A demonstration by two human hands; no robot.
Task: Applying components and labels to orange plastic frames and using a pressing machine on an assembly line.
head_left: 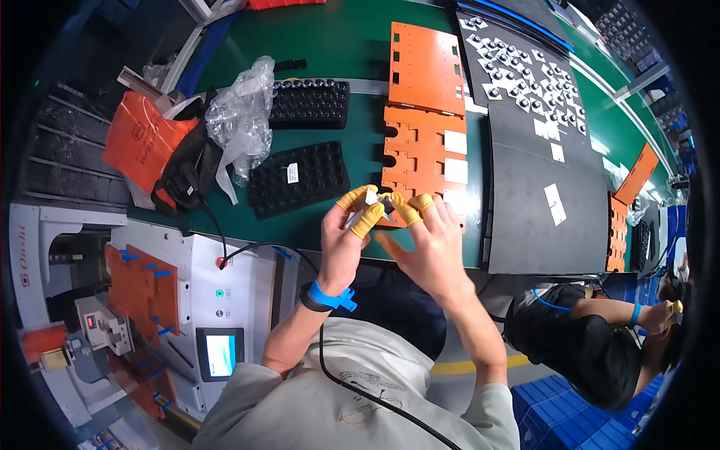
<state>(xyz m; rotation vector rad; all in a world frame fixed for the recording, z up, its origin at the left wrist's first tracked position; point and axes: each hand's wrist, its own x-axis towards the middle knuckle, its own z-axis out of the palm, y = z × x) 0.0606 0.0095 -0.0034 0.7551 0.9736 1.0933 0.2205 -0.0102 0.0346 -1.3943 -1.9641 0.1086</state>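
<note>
**Two hands pinched on one small part above the belt edge**

Two hands meet in front of me at the near edge of the green conveyor belt (330, 30). My left hand (341, 244) is curled, its yellow-capped fingertips (367, 219) closed on a small grey-and-white part (373, 199). My right hand (427, 244) is half open: thumb and first fingers, also capped in yellow, touch the same part from the right, while the remaining fingers spread loosely. The part is too small for me to tell its shape; it is held in the air, off the belt.

A blue wrist strap (330, 295) sits on the left wrist, with a black cable running down from it across my grey shirt.

Just beyond the fingertips lies an orange fixture plate (416, 150) with white squares along its right side; a second orange plate (424, 67) lies farther up the belt. Left of them are two black moulded trays (300, 176), one behind the other, and a crumpled clear plastic bag (240, 112) next to an orange bag (142, 139). To the right runs a black mat (540, 180) with many small white parts (517, 67) scattered at its far end.

At lower left stands a white machine with a small lit screen (220, 354). At lower right another person in a black top (585, 345) leans over blue crates (570, 416).
</note>
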